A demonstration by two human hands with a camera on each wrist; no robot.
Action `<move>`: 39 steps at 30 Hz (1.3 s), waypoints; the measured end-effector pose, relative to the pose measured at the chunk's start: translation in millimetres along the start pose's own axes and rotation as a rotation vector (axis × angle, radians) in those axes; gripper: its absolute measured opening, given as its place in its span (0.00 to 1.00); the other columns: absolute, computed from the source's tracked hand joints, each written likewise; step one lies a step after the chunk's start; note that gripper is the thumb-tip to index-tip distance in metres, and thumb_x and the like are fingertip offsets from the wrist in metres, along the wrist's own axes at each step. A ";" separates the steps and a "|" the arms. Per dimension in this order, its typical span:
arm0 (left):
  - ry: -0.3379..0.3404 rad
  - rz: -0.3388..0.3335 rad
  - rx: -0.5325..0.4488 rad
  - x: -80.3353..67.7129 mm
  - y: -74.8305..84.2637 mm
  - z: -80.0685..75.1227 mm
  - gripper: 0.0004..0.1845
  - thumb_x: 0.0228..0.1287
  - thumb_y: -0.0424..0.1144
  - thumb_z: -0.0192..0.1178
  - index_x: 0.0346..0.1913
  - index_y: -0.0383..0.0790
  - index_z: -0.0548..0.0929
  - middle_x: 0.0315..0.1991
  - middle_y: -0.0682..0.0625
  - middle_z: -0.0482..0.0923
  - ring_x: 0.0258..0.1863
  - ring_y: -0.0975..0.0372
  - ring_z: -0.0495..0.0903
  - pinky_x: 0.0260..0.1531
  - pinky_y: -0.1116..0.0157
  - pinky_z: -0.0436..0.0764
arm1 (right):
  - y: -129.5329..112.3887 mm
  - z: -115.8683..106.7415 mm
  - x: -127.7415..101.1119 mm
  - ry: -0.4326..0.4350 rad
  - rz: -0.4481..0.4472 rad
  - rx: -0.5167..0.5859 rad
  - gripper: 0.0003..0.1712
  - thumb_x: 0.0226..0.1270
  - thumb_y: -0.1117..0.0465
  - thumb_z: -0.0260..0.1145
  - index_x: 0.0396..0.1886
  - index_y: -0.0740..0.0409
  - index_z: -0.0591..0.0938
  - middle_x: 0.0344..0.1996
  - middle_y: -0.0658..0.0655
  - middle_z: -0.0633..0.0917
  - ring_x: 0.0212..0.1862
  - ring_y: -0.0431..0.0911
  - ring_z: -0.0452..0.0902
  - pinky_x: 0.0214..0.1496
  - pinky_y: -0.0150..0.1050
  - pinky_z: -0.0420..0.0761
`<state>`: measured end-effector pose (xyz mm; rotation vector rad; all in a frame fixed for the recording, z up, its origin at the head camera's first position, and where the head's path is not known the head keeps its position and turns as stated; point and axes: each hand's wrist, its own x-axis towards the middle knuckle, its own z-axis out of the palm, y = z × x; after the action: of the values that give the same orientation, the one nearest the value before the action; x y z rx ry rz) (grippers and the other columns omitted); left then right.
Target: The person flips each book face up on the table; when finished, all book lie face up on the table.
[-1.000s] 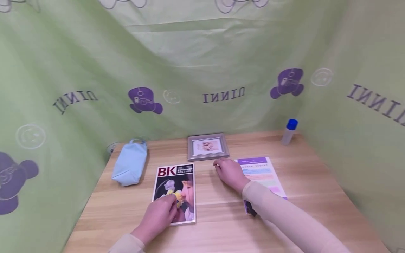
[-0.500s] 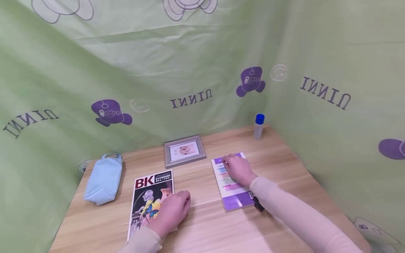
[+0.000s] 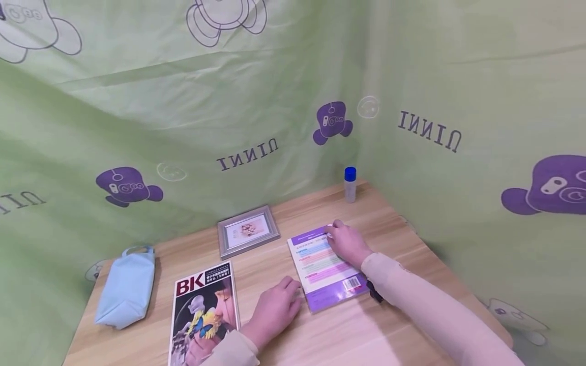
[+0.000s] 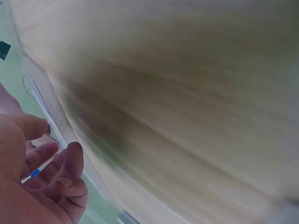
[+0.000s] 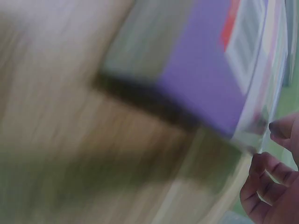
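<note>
A purple and white book (image 3: 316, 264) lies with its barcode side up on the wooden table. My right hand (image 3: 350, 244) is over its far right part; in the right wrist view, the thumb and fingers (image 5: 273, 179) pinch the edge of the book (image 5: 205, 79). Fingers loosely bent and holding nothing, my left hand (image 3: 276, 307) is just left of the book's near left side. In the left wrist view, the left hand (image 4: 51, 177) has a gap between thumb and fingertips. A magazine marked BK (image 3: 201, 310) lies left of this hand, its lower right part covered by the sleeve.
A silver picture frame (image 3: 224, 239) lies flat at the back of the table (image 3: 183, 249). Behind the book, a clear bottle with a blue cap (image 3: 350, 185) stands upright. A light blue pouch (image 3: 125, 290) rests at the left. Green printed cloth (image 3: 274, 76) hangs around the table.
The head view has swung right. My left hand has left the magazine and moved right toward the book. My right hand has shifted from the book's left side to its right edge.
</note>
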<state>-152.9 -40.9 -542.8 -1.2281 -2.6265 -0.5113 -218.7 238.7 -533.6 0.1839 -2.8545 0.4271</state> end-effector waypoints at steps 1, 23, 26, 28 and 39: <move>0.003 0.007 -0.006 1.2 2.8 1.9 0.15 0.64 0.39 0.72 0.52 0.41 0.85 0.46 0.53 0.81 0.34 0.63 0.83 0.34 0.62 0.86 | 1.5 0.8 0.3 -0.007 0.002 0.003 0.20 0.72 0.61 0.70 0.61 0.57 0.86 0.47 0.62 0.82 0.37 0.56 0.84 0.40 0.51 0.86; -0.085 0.107 0.199 23.4 37.6 27.9 0.36 0.61 0.65 0.71 0.66 0.48 0.83 0.65 0.44 0.78 0.54 0.52 0.81 0.47 0.57 0.84 | 31.8 -5.3 15.1 -0.263 -0.076 0.131 0.28 0.78 0.56 0.62 0.74 0.57 0.77 0.68 0.71 0.75 0.66 0.67 0.74 0.68 0.64 0.73; -0.073 0.127 0.228 25.3 36.9 27.7 0.35 0.60 0.66 0.71 0.64 0.49 0.84 0.62 0.46 0.80 0.55 0.54 0.78 0.51 0.57 0.81 | 31.2 -5.8 17.4 -0.278 -0.071 0.149 0.28 0.77 0.57 0.63 0.74 0.55 0.77 0.67 0.69 0.76 0.65 0.65 0.75 0.67 0.63 0.74; -0.066 0.144 0.243 26.7 36.6 27.3 0.34 0.60 0.65 0.71 0.63 0.49 0.85 0.61 0.46 0.81 0.55 0.54 0.77 0.52 0.57 0.79 | 31.0 -5.5 19.5 -0.287 -0.069 0.154 0.28 0.77 0.57 0.63 0.74 0.55 0.77 0.67 0.68 0.76 0.65 0.64 0.75 0.68 0.62 0.73; -0.070 0.221 0.297 31.2 44.7 26.8 0.30 0.64 0.56 0.71 0.63 0.41 0.84 0.63 0.39 0.80 0.61 0.49 0.79 0.61 0.56 0.80 | 29.1 1.3 22.3 -0.269 -0.111 0.142 0.27 0.75 0.60 0.64 0.72 0.58 0.78 0.66 0.68 0.77 0.67 0.64 0.73 0.70 0.61 0.71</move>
<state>-139.1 18.0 -547.5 -1.4303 -2.4627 -0.0387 -245.1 264.0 -536.9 0.4566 -3.0546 0.6261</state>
